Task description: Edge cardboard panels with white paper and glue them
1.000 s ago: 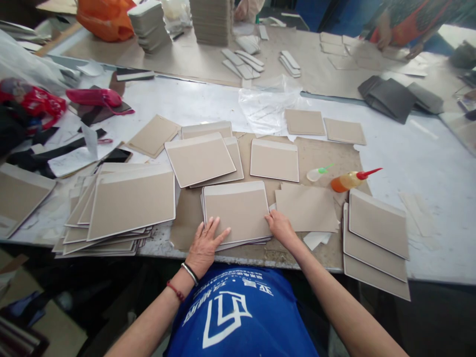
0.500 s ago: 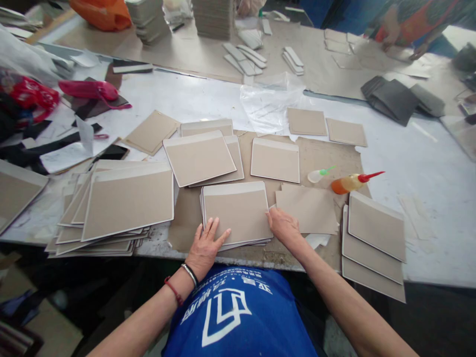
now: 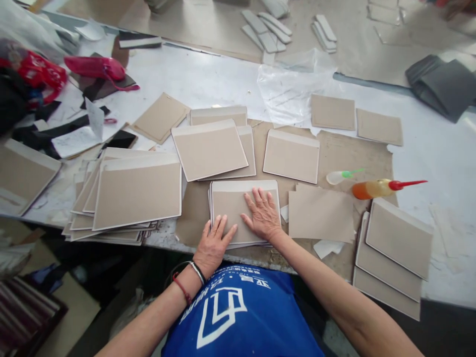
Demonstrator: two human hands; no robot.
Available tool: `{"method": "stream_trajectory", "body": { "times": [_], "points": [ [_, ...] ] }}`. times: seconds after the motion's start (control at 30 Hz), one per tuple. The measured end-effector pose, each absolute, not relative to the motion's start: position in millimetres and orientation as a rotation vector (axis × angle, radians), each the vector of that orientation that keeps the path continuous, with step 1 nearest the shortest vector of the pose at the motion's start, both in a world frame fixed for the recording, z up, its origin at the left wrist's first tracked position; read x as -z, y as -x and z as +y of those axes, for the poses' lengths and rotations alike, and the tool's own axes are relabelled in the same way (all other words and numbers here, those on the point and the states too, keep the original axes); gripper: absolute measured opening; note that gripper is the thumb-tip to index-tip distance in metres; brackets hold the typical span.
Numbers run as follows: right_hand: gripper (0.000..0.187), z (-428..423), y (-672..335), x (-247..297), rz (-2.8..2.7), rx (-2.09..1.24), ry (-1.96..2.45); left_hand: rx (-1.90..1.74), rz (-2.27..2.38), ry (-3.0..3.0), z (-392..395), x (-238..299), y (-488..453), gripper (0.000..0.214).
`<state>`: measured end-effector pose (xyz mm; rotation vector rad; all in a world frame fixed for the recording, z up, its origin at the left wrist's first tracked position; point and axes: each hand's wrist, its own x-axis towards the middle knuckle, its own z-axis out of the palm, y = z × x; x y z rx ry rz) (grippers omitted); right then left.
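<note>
White table (image 3: 208, 74), cluttered; left hand (image 3: 209, 249) on beige panel stack (image 3: 228, 201) near corner, right hand (image 3: 264, 215) flat atop, fingers spread on both.

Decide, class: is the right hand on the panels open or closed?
Open: the right hand lies on the top panel with its fingers extended and slightly apart.

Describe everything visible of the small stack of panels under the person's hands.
The stack lies flat on a brown sheet near the table's front edge. Its rectangular top panel is beige, cardboard-like, with a paler band along the far side and thin pale edging. Lower panels peek out unevenly at left and front. The left hand's fingers touch its lower left; the right hand spreads over its right.
</note>
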<state>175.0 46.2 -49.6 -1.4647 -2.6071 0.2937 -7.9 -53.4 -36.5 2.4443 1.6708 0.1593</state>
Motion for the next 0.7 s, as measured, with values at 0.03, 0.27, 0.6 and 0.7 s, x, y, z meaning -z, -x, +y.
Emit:
{"method": "stream_trajectory", "body": {
  "times": [0.03, 0.27, 0.6, 0.7],
  "points": [
    [0.061, 46, -176, 52, -2.597, -0.294, 1.458, -0.170, 1.672, -2.421, -53, 37, 8, 0.054],
    [0.044, 41, -196, 51, -2.195, -0.173, 1.730, -0.590, 1.817, -1.753, -54, 34, 18, 0.049],
    [0.036, 17, -211, 36, -1.898, -0.429, 2.155, -0.629, 1.905, -1.084, -59, 37, 9, 0.062],
    [0.034, 12, -202, 20, -1.668, -0.556, 2.053, -0.675, 1.870, -1.014, -59, 32, 8, 0.063]
  ]
}}
